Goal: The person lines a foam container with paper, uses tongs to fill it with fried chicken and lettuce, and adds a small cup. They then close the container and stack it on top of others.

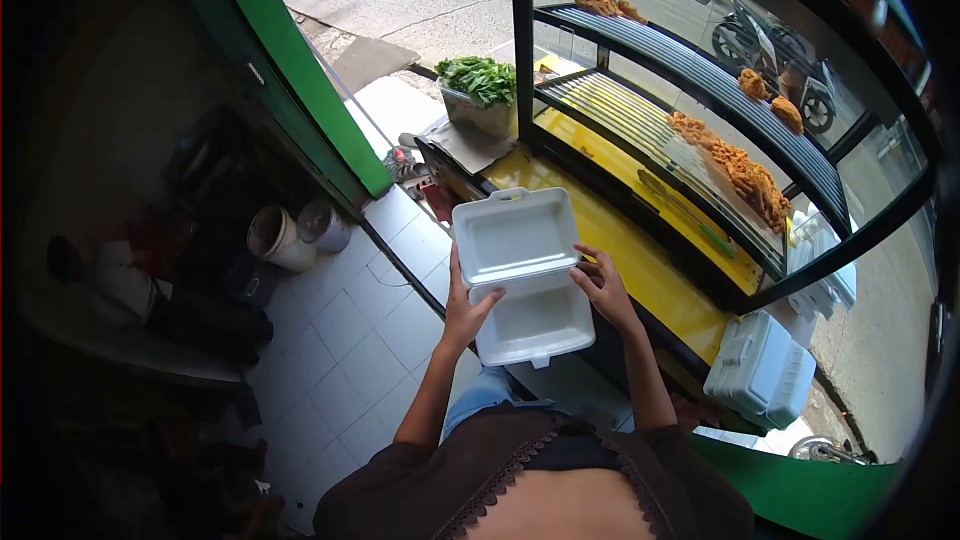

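Note:
A white foam takeaway box (515, 230) is held unfolded in front of my body, its lid half tilted up away from me and its inside bare. My left hand (466, 312) grips the box's left edge near the hinge, thumb over the rim. On the opposite edge, my right hand (604, 288) holds it the same way, thumb and fingers around the side. Just beyond the box lies the yellow counter (625, 265) of a glass display case.
Fried chicken (735, 168) lies on the case's racks, with tongs (690, 215) below. Leafy greens (480, 78) fill a clear tub at the case's left. Stacked foam boxes (760, 370) stand at right. Buckets (283, 237) sit on the tiled floor; a green post (300, 70) rises at left.

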A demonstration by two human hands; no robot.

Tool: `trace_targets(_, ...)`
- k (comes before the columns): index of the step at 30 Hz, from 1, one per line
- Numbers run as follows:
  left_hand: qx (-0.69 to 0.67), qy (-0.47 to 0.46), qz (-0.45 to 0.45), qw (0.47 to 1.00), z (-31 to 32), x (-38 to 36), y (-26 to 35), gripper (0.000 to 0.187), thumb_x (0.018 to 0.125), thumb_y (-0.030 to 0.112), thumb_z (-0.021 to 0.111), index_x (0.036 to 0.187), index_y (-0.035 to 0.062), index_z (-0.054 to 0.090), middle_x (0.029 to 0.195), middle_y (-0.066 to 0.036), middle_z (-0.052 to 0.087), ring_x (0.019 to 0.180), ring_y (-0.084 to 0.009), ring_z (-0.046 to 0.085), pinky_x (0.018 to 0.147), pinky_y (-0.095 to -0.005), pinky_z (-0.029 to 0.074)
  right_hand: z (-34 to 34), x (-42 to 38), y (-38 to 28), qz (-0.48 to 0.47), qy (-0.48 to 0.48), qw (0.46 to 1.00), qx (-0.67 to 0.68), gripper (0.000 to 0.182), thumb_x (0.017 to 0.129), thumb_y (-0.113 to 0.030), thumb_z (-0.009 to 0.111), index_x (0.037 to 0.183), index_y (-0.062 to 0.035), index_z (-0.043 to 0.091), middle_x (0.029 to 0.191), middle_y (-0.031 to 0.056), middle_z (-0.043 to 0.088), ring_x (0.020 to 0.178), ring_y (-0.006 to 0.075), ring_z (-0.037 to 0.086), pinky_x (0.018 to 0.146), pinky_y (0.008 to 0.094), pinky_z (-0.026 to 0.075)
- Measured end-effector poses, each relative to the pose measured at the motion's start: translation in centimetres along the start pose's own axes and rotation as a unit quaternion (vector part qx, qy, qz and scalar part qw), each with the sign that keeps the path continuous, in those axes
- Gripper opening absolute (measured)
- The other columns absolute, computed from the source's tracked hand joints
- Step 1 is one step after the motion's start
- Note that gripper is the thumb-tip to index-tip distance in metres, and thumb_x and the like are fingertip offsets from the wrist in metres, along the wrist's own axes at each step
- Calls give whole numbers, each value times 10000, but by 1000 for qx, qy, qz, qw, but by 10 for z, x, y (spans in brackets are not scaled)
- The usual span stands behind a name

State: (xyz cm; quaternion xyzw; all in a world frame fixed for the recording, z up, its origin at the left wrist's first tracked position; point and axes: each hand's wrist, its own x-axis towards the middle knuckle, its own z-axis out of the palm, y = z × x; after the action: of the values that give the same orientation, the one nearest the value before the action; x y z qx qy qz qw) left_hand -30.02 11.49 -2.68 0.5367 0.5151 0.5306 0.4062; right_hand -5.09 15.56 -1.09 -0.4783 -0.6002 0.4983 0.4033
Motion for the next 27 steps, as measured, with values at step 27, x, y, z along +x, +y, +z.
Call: trace_targets(27,25,185,-19,982,-178,208,-48,1034,711,-21,724,1487,130,58,1421,-177,326,1223,-277,451,1014,-365,400,118,334,65,-166,-108,933,-301,184,705,-241,753,880,-183,748,971,53,604,949,258,578,828,370,455)
